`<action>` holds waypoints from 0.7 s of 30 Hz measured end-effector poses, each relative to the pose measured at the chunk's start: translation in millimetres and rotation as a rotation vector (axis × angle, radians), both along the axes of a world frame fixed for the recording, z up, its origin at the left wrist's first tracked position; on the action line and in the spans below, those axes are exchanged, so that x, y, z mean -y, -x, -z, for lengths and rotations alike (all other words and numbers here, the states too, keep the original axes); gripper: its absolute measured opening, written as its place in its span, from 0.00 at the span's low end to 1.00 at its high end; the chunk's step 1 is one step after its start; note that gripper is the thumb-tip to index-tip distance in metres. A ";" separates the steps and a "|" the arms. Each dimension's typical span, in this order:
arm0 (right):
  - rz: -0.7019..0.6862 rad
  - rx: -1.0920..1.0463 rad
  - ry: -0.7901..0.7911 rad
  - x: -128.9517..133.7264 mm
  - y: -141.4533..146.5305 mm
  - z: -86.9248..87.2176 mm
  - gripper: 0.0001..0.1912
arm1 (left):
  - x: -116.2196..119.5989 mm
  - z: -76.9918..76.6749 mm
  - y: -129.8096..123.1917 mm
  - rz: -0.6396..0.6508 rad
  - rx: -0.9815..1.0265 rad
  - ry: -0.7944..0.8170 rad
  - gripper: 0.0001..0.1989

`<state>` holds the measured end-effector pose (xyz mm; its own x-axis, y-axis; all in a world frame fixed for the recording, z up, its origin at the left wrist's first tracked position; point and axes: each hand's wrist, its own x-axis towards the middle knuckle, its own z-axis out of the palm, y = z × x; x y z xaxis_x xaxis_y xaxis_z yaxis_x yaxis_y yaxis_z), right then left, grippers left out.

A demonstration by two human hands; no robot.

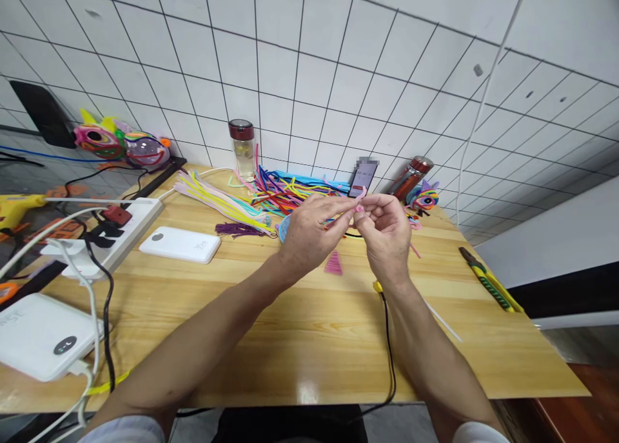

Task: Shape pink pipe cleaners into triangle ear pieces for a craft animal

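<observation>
A short pink pipe cleaner (359, 208) is pinched between the fingertips of both hands above the middle of the table. My left hand (312, 233) grips it from the left with thumb and fingers pressed together. From the right, my right hand (391, 236) holds it between thumb and curled fingers. Just below lies a flat pink ribbed triangle (333, 264) on the wood. Behind my hands spreads a pile of coloured pipe cleaners (278, 195). A blue round object (284, 227) is partly hidden by my left hand.
A wooden table (290, 340) carries a white power bank (180, 244), a power strip (130, 230), a clear bottle (242, 149), a propped phone (363, 175), a brown flask (411, 178) and a yellow-green cutter (491, 282). A black cable (388, 340) runs beside my right forearm.
</observation>
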<state>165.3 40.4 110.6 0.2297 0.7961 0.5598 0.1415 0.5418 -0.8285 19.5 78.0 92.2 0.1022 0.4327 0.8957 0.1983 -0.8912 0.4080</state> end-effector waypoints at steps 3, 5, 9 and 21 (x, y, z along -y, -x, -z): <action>0.016 0.019 0.011 -0.1 -0.4 -0.4 0.16 | 0.9 -1.2 0.5 0.017 0.016 0.031 0.10; 0.021 0.027 0.008 -0.6 -0.5 -1.1 0.16 | 1.1 -2.0 1.0 0.021 0.017 0.046 0.10; 0.018 0.030 0.002 -1.2 -0.3 -3.4 0.17 | 2.7 -3.6 1.6 0.033 0.035 0.126 0.10; -0.024 -0.027 0.060 -1.9 -1.2 -1.5 0.19 | 14.3 -15.0 0.7 0.167 0.150 0.609 0.09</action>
<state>166.5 42.2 112.0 0.2240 0.8336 0.5048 0.1064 0.4940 -0.8629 18.8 63.7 107.2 0.1045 0.8569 0.5048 -0.0214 -0.5056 0.8625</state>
